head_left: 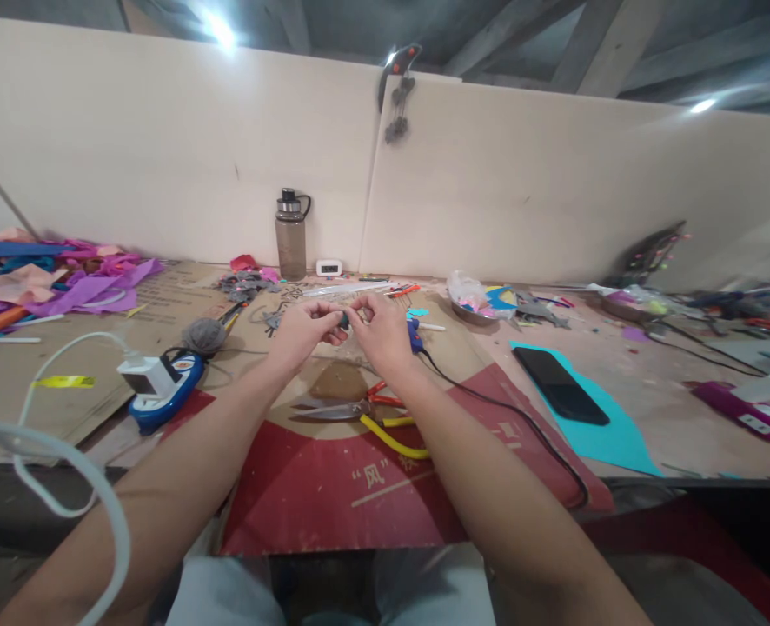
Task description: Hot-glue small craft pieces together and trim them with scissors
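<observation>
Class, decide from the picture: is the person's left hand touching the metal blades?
Apart. The head view shows brown cardboard between the left hand and the metal blades.

You have one small dark grey piece in your fingertips, right where your left hand and your right hand come together, thumbs and forefingers close around it. It looks compact and roughly rounded, with your fingers covering part of its edge; its exact shape, material and tilt are too small to tell. You hold it straight ahead of you, up above the brown and red cardboard
</observation>
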Available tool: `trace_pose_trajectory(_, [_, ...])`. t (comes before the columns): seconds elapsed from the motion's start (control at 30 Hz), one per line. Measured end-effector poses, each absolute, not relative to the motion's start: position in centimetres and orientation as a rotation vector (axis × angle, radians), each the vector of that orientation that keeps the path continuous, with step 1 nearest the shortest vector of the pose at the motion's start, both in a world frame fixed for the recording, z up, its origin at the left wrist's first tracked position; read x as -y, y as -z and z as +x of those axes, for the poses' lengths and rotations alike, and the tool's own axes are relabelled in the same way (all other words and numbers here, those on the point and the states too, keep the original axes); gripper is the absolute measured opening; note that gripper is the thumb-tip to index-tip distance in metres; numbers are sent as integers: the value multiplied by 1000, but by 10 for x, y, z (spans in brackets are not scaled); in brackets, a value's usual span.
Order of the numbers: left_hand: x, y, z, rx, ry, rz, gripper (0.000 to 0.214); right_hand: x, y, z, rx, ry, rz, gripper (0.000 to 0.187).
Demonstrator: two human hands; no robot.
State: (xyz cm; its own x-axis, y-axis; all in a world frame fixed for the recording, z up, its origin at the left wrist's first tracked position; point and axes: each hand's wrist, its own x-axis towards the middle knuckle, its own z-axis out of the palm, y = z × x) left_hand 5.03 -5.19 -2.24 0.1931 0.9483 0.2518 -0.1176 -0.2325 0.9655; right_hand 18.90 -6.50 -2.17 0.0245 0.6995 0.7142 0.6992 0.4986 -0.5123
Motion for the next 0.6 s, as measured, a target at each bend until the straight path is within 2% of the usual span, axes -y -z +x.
trace_pose_trajectory(0.37, [50, 21, 47, -914, -1258, 1281, 17, 66, 25, 185, 1752, -13, -1132, 8])
trace_pose_trajectory(0.6, [49, 18, 47, -786, -1241, 1220, 17, 64, 24, 190, 1710, -50, -1172, 9])
